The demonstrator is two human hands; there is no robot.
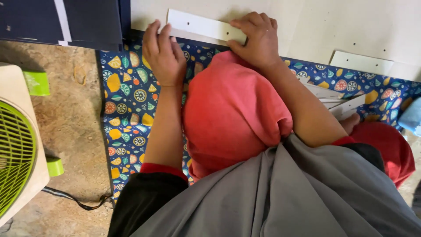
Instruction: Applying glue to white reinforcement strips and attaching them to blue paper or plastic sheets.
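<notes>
Nearest, grey cloth and a raised knee in red fabric (232, 118) fill the lower middle, and both forearms run away from the body on either side of that knee. Farther out, the left hand (163, 55) lies palm down on the fruit-patterned mat (127, 101), its fingers (153, 35) held together and stretched to the left end of a white card strip (206, 27), pressing on it rather than closed around it. The right hand (258, 37) is arched over the strip's right part, fingertips bent down onto it and thumb at its near edge, pinning it flat. The strip lies at the far edge of the mat against pale board (342, 26), its long axis running left to right, dipping slightly to the right, with small punched holes along it. A second like strip (362, 62) lies to the right, and a few more (337, 101) show behind the right forearm. At near left stands one green-grilled fan (17, 149).
</notes>
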